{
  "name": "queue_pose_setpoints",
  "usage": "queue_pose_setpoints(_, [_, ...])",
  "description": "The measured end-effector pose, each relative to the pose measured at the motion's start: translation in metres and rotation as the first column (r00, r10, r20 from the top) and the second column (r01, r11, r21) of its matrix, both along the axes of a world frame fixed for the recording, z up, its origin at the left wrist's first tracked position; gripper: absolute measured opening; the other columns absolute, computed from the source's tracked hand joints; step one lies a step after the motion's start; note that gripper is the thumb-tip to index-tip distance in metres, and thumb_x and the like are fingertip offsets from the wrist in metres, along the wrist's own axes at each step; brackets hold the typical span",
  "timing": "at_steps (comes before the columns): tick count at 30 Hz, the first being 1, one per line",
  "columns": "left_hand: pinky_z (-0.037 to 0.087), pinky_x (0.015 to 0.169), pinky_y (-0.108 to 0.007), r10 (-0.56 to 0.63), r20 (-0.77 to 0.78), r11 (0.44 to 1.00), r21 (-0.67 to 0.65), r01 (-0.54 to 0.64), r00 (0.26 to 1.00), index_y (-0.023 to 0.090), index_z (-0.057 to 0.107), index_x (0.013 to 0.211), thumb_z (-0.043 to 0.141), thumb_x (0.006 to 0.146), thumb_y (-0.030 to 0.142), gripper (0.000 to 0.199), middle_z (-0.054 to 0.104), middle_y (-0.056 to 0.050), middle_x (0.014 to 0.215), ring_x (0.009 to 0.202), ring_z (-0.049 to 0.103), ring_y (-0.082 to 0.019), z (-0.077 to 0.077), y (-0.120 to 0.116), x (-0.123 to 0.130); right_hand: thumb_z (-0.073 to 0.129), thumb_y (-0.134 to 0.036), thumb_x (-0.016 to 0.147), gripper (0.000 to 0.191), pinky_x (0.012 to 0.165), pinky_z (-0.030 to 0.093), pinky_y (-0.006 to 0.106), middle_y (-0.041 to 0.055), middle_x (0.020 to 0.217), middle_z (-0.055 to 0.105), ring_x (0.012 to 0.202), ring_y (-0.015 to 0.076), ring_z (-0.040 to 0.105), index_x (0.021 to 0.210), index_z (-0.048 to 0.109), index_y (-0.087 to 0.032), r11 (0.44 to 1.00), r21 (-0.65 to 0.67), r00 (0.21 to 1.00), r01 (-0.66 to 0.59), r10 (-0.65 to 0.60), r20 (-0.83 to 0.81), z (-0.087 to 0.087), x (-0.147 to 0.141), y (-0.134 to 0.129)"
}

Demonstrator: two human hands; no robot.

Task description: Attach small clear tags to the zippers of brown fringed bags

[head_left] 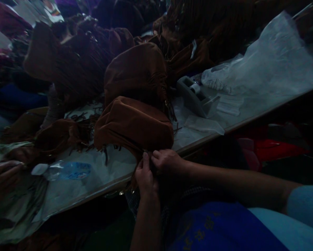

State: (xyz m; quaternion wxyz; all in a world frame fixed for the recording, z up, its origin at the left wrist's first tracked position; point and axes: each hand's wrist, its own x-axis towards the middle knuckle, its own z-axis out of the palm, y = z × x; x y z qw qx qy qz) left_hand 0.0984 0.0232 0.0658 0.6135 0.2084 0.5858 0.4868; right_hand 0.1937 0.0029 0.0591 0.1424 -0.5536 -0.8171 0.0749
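Note:
A brown suede bag with fringe [132, 123] lies on the white-covered table, with a second brown suede piece [135, 75] right behind it. My left hand [146, 174] and my right hand [167, 161] meet at the bag's lower edge, and their fingers pinch the suede there. A small metal part, perhaps a zipper pull, shows at the fingertips. Dark fringe strands hang past the table edge beneath my hands. What the fingers hold exactly is partly hidden by the hands and the dim light.
A grey tape dispenser [193, 96] and a clear plastic bag [261, 59] lie on the table [198, 136] to the right. A crumpled plastic bottle [67, 170] lies left, beside a co-worker's hand [3, 177]. Heaped fringed bags [67, 59] fill the back.

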Motion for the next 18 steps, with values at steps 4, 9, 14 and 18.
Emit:
queue_pose_setpoints(4, [0.048,0.068,-0.020,0.037,-0.063,0.999,-0.009,-0.037,0.997,0.010,0.065,0.071,0.061,0.073,0.010,0.004,0.068,-0.005,0.073,0.064,0.061,-0.009,-0.003,0.003,0.000,0.038,-0.014,0.086,0.027,0.064,0.041,0.032,0.0140,0.090,0.057,0.078,0.0205,0.056,0.105,0.055,-0.007,0.999,0.039,0.999,-0.032,0.032,0.002,-0.003,-0.001,-0.004])
queue_pose_setpoints(9, [0.050,0.067,-0.026,0.040,-0.003,0.999,-0.022,-0.040,0.999,0.010,0.062,0.072,0.060,0.074,0.015,0.005,0.067,-0.006,0.069,0.063,0.063,-0.013,-0.008,0.003,0.001,0.045,-0.028,0.086,0.025,0.061,0.040,0.025,0.0091,0.085,0.061,0.072,0.0147,0.055,0.097,0.061,-0.012,0.987,-0.018,0.931,-0.157,0.142,-0.337,-0.006,0.014,-0.025])
queue_pose_setpoints(14, [0.049,0.063,-0.027,-0.057,-0.156,0.997,0.049,0.065,0.986,0.013,0.062,0.078,0.064,0.071,0.029,0.018,0.067,-0.004,0.069,0.059,0.061,-0.013,-0.012,0.000,-0.007,0.043,-0.029,0.086,0.027,0.052,0.037,0.018,0.0034,0.072,0.063,0.062,0.0096,0.056,0.084,0.063,-0.011,0.954,-0.299,0.614,-0.002,-0.235,-0.754,-0.003,0.025,0.003])
queue_pose_setpoints(18, [0.045,0.057,-0.023,-0.152,-0.378,0.977,0.086,0.197,0.913,0.014,0.062,0.082,0.066,0.067,0.041,0.031,0.065,-0.002,0.067,0.058,0.059,-0.013,-0.016,0.003,-0.025,0.052,-0.030,0.078,0.025,0.038,0.030,0.017,-0.0014,0.049,0.054,0.038,0.0064,0.045,0.064,0.061,-0.011,0.775,-0.617,0.597,-0.136,-0.433,-0.676,-0.001,0.015,0.040])
